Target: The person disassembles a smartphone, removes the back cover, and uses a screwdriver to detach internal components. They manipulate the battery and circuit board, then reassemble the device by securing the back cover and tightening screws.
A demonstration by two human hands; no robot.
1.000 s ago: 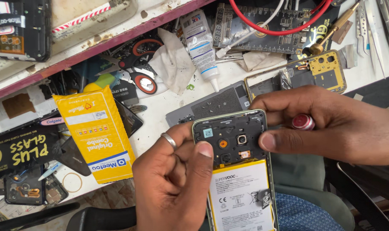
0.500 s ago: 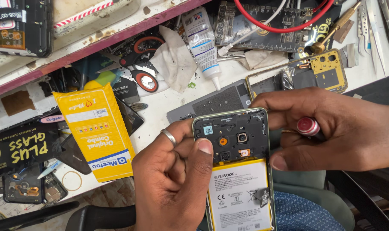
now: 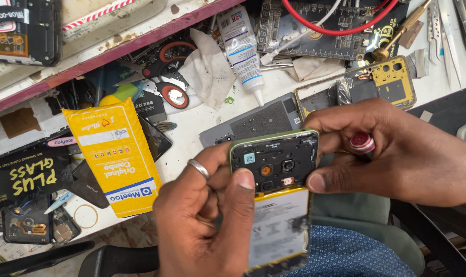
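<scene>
Cluttered white repair bench | left hand and right hand are gripping an opened smartphone off the bench's near edge, fingers clamped on its sides | right thumb is now pressing lower on the frame than a second ago, suggesting reseating | glue bottle is lying behind.

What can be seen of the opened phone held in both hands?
The opened phone is held upright over the person's lap, back cover off, with a green frame. Its upper part is a black plate with camera openings, a small blue square and an orange ring; below lies a pale battery with a printed label, blurred lower down. The left hand grips its left edge, thumb on the plate. The right hand pinches its right edge and also holds a small red and white object.
</scene>
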